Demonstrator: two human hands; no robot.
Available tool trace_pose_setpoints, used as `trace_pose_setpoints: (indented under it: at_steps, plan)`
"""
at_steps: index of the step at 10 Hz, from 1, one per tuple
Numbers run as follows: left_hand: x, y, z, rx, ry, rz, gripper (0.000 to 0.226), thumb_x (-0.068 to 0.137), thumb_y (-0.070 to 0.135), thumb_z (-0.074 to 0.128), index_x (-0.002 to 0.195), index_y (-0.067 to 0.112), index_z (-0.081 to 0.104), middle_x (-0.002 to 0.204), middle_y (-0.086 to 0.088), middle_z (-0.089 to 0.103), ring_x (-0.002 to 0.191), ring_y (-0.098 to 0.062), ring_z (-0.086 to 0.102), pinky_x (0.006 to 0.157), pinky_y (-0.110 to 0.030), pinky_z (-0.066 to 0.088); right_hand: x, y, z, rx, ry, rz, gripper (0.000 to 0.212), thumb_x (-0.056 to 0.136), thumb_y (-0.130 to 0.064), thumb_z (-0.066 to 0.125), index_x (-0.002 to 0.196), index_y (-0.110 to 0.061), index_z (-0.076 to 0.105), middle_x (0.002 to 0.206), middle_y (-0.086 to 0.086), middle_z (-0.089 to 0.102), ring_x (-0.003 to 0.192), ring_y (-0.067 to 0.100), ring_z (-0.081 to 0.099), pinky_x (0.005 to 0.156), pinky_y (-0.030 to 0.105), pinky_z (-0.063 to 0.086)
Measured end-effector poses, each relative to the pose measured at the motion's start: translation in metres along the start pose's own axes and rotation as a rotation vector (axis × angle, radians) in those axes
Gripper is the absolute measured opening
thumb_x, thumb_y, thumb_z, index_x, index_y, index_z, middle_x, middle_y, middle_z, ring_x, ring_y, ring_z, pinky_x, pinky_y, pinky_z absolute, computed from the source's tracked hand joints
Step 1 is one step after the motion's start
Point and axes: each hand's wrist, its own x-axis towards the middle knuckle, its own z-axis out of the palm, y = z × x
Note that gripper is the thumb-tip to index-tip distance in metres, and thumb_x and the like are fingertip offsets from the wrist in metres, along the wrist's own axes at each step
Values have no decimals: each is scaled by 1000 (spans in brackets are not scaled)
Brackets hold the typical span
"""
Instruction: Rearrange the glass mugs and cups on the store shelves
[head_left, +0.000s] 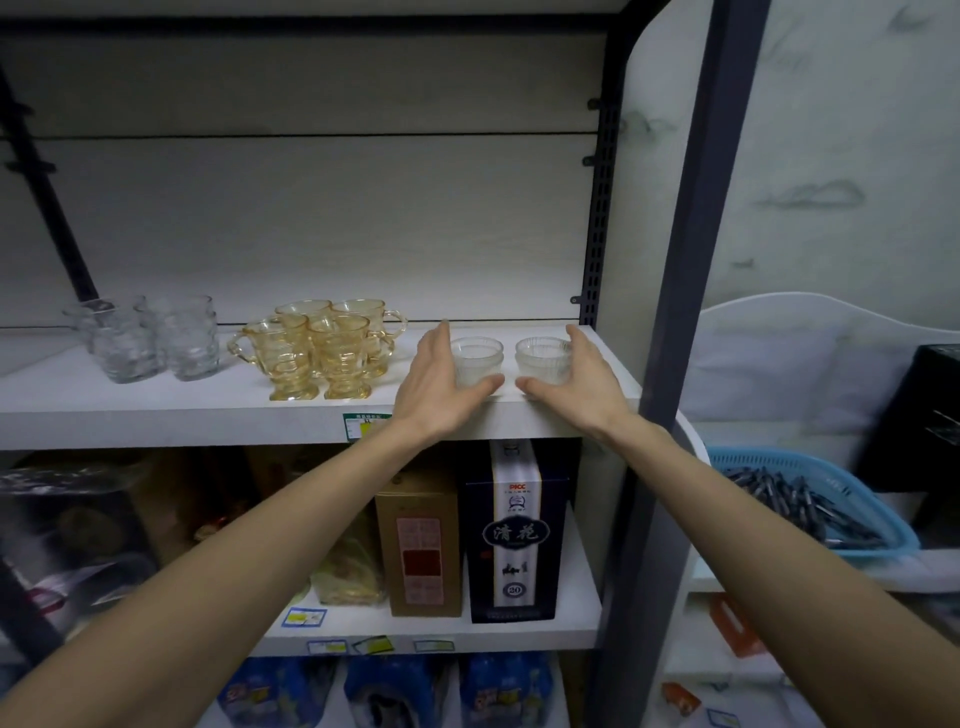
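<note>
Two small ribbed clear glass cups stand side by side at the right end of the white shelf (156, 410). My left hand (436, 384) wraps around the left cup (477, 358), thumb in front and fingers behind. My right hand (582, 379) wraps the right cup (541, 358) the same way. Both cups rest on the shelf. Several amber glass mugs (322, 348) with handles cluster in the middle. A group of clear textured mugs (150, 338) stands at the left.
A dark upright post (691, 260) bounds the shelf on the right. Below, a shelf holds a brown box (421, 545) and a navy liquor box (514, 540). A blue basket (810, 499) of dark items sits to the right.
</note>
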Motion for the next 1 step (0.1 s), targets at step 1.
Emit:
trace_pose_setpoints:
  at_steps: [1]
  plan:
    - [-27, -9, -9, 77, 58, 111, 99, 94, 58, 59, 164, 14, 5, 173, -7, 1, 159, -23, 6, 122, -43, 25, -18, -5, 6, -52, 146, -74, 95, 89, -47, 70, 160, -8, 21, 165, 9, 30, 151, 26, 30, 119, 40, 31]
